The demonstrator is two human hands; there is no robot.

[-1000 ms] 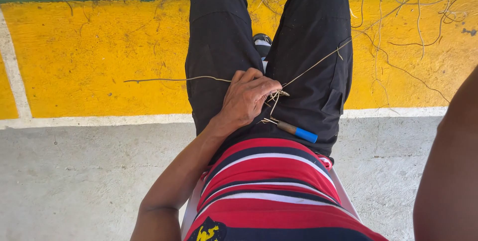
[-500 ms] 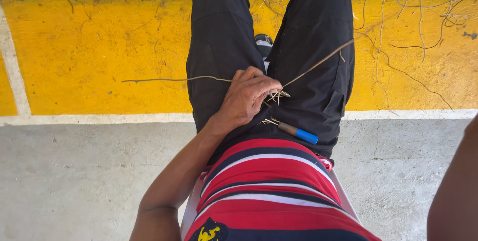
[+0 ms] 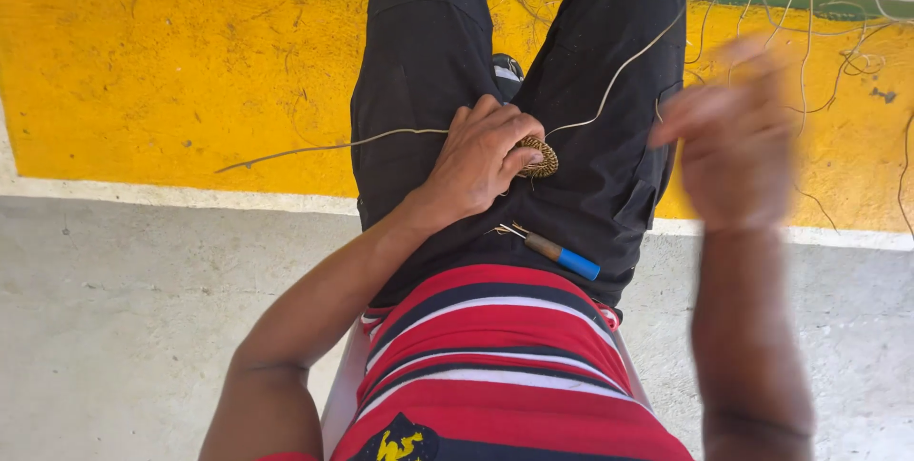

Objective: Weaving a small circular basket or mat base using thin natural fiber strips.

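My left hand (image 3: pixel 481 154) rests on my lap and pinches a small round coiled straw piece (image 3: pixel 540 157), brown and woven. A thin pale straw strand (image 3: pixel 609 80) runs from the coil up over my right thigh, and another strand (image 3: pixel 324 147) trails left across the yellow floor. My right hand (image 3: pixel 728 132) is raised at the right, blurred with motion, fingers loosely curled; whether it holds a strand I cannot tell. A tool with a blue and brown handle (image 3: pixel 562 255) lies on my lap just below the coil.
I sit with black trousers (image 3: pixel 419 61) and a red striped shirt (image 3: pixel 495 356). Loose dry fibres (image 3: pixel 809 32) are scattered on the yellow painted floor band (image 3: pixel 143 70) at upper right. Grey concrete (image 3: pixel 124 328) lies nearer me. A shoe (image 3: pixel 507 69) shows between my legs.
My right hand has risen into view at the right, moving fast. The left hand stays on the lap with the coil, now more exposed between its fingers.
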